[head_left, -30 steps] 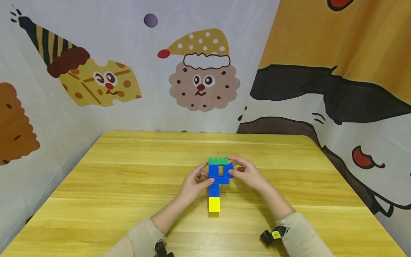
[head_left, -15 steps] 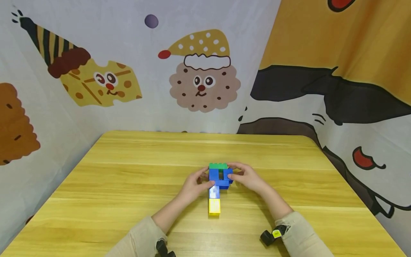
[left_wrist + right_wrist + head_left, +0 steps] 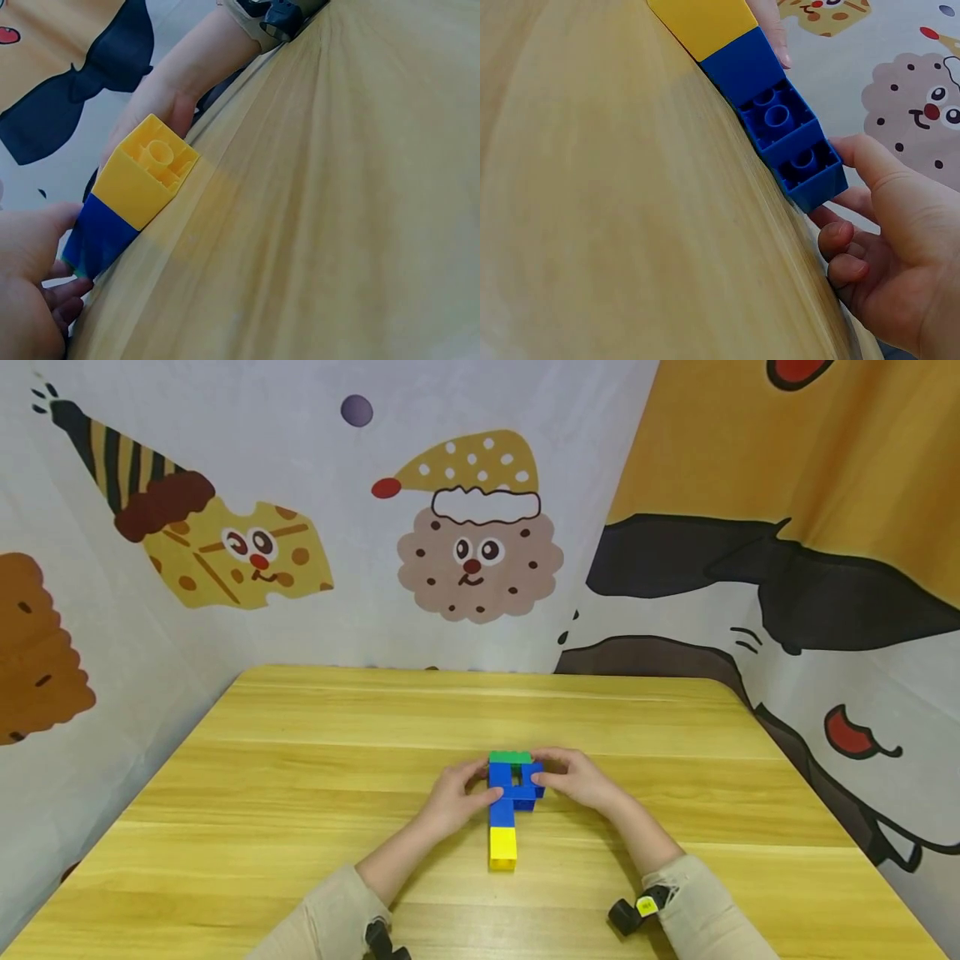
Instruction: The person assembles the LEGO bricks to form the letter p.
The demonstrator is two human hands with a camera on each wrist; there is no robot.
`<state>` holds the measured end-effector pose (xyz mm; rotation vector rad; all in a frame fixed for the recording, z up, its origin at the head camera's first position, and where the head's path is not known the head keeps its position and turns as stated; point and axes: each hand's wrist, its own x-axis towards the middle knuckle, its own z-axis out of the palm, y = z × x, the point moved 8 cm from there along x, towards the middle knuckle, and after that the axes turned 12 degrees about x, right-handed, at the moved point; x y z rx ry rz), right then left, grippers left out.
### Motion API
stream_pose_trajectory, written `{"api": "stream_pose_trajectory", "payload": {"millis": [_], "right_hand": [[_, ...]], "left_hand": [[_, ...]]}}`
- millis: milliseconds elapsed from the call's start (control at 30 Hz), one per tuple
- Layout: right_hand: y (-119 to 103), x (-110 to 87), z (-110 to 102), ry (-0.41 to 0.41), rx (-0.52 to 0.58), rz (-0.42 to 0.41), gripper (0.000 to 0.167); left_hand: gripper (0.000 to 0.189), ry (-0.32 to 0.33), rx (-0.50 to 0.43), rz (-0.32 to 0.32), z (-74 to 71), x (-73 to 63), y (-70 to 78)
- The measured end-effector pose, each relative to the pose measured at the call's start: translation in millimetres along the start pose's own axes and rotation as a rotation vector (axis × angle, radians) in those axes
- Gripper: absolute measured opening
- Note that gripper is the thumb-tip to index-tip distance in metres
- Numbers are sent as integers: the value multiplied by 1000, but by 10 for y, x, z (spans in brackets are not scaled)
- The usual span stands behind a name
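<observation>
A toy brick figure lies low over the table in the head view, held between both hands. Its far end is a green brick (image 3: 510, 757), followed by joined blue bricks (image 3: 502, 812) with a small gap among them, and a yellow brick (image 3: 502, 847) forms the near end. My left hand (image 3: 455, 797) pinches the left side, thumb on top of the blue. On the other side my right hand (image 3: 577, 779) grips a protruding blue brick, whose hollow underside faces the right wrist camera. In the left wrist view the yellow brick (image 3: 146, 172) shows its hollow base with a round tube.
The wood-grained table (image 3: 300, 760) spreads around the figure. A cloth backdrop (image 3: 300, 460) printed with cartoon food stands behind its far edge. Both wrists carry black cameras, one beside the right sleeve (image 3: 708, 902).
Both hands have drawn the brick figure a little nearer along the table and lowered its far end. The near faces of the yellow and blue bricks now show more.
</observation>
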<state>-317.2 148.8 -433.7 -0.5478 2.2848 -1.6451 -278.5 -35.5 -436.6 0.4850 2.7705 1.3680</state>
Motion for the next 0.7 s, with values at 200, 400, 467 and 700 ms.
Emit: {"api": "stream_pose_trajectory", "payload": {"millis": [200, 400, 467, 700], "right_hand": [[2, 11, 9, -16, -41, -10, 48], [-6, 2, -5, -17, -37, -3, 48], [-7, -13, -26, -15, -22, 4, 47], [-39, -137, -242, 11, -20, -3, 44]], "left_hand": [[60, 4, 54, -15, -2, 5, -13], [60, 9, 37, -21, -15, 2, -19], [58, 5, -2, -20, -19, 0, -32], [47, -41, -90, -18, -175, -41, -70]]}}
